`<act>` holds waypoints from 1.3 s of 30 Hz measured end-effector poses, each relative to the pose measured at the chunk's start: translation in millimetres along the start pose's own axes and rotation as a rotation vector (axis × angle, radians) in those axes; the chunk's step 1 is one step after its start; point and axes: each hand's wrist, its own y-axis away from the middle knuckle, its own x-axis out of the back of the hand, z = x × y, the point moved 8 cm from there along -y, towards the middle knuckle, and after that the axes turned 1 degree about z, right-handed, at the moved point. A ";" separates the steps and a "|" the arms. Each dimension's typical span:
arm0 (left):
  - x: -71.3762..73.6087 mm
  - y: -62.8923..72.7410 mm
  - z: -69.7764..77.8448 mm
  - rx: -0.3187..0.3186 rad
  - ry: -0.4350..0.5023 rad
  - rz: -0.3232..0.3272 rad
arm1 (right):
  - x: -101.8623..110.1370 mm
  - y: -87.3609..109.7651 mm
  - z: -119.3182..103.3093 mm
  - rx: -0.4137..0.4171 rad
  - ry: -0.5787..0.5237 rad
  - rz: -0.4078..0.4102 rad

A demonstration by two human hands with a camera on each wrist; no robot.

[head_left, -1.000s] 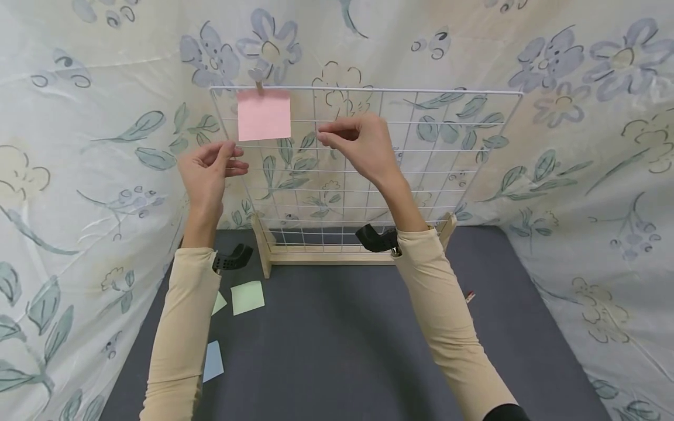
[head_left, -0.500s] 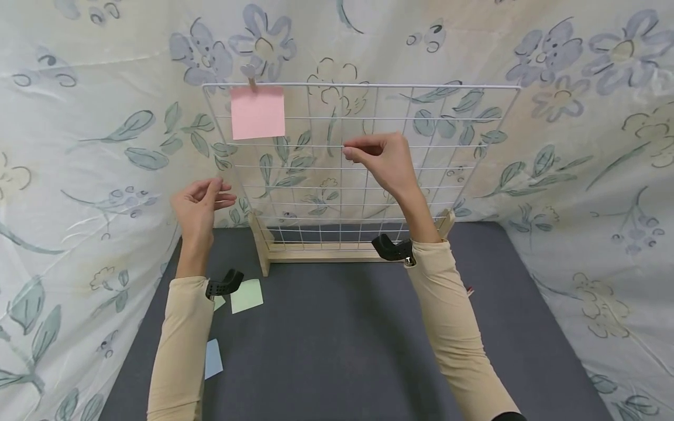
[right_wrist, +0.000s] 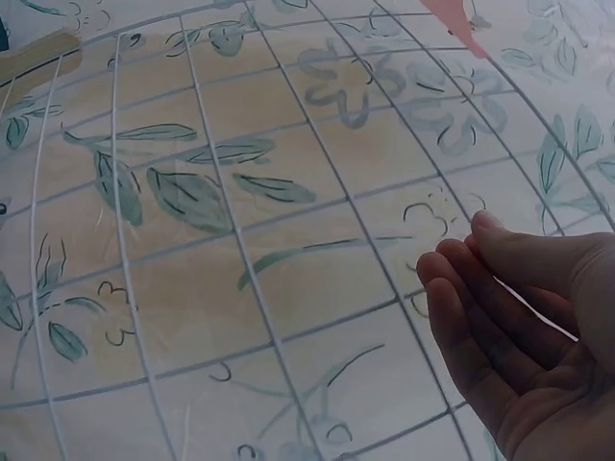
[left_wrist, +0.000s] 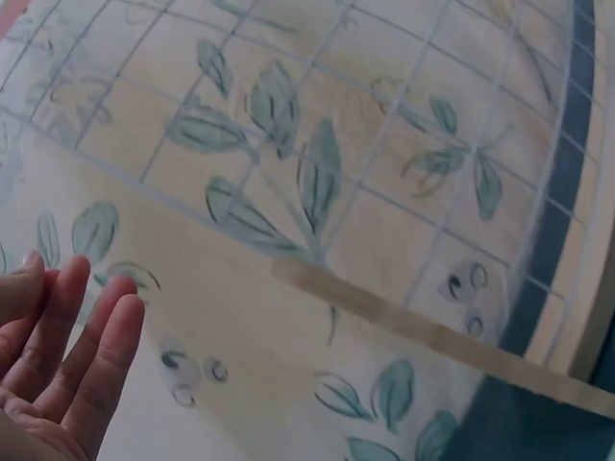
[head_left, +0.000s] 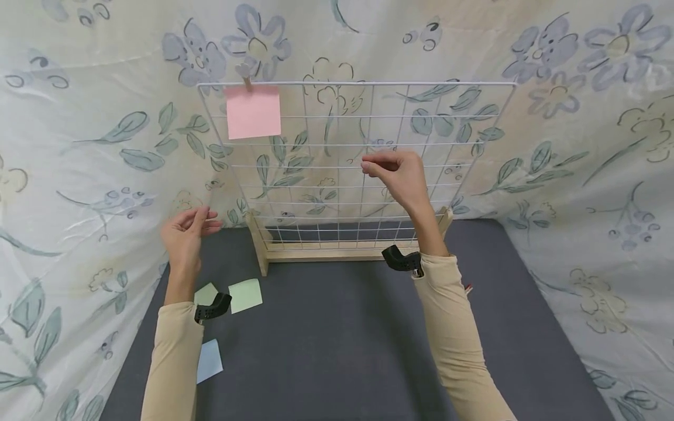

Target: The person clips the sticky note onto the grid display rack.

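Observation:
A pink sticky note (head_left: 254, 112) hangs at the upper left of a white wire grid (head_left: 337, 144), held to its top bar by a small clothespin (head_left: 247, 83). My left hand (head_left: 184, 237), empty with loosely bent fingers, is in the air left of the grid's wooden stand (head_left: 258, 242). In the left wrist view its fingers (left_wrist: 101, 355) are apart from everything. My right hand (head_left: 402, 178) hovers in front of the grid's middle, thumb and fingertips close together. The right wrist view shows nothing between its fingers (right_wrist: 480, 298).
On the dark table (head_left: 326, 339) lie two green notes, one (head_left: 246, 296) in full view and one (head_left: 205, 293) partly behind the left wrist strap. A blue note (head_left: 209, 361) lies nearer, partly under the left sleeve. Small red-and-wood items (head_left: 468, 288) show beside the right sleeve. Floral cloth hangs all around.
Both hands have withdrawn from around the pink note. The left has dropped down and slightly left; the right has moved right and down. The note stays clipped, and the view has shifted slightly.

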 end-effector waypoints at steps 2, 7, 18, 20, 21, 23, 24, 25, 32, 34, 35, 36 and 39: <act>6.6 3.1 -5.3 0.013 0.006 0.011 | 3.1 4.3 7.3 -0.017 -0.002 0.006; 29.1 9.1 -18.3 0.056 0.018 0.053 | 16.1 18.1 28.5 -0.072 -0.011 0.030; 88.6 24.9 -40.7 0.157 0.046 0.207 | 56.7 60.5 56.3 -0.182 0.036 0.070; 99.6 30.0 -44.8 0.180 0.039 0.244 | 66.9 67.4 78.3 -0.201 0.059 0.094; 104.9 32.5 -46.8 0.192 0.032 0.260 | 71.9 71.0 89.2 -0.209 0.074 0.104; 115.3 38.0 -51.7 0.216 0.036 0.297 | 81.9 79.2 110.1 -0.227 0.101 0.130; 120.2 41.1 -54.5 0.234 0.040 0.316 | 86.4 83.9 117.6 -0.241 0.121 0.139; 124.5 43.6 -56.8 0.240 0.035 0.325 | 90.7 88.4 123.5 -0.249 0.136 0.148; 150.6 62.3 -75.2 0.329 -0.014 0.333 | 118.6 124.5 154.8 -0.353 0.207 0.207; 157.9 68.0 -81.7 0.368 -0.042 0.326 | 126.3 136.3 165.2 -0.395 0.232 0.218; 161.8 70.9 -85.1 0.389 -0.057 0.324 | 130.2 142.7 171.1 -0.421 0.241 0.223; 165.4 73.6 -87.7 0.403 -0.074 0.319 | 134.0 149.3 177.6 -0.451 0.247 0.229; 179.0 84.1 -95.4 0.436 -0.146 0.314 | 143.4 169.3 196.0 -0.512 0.277 0.230</act>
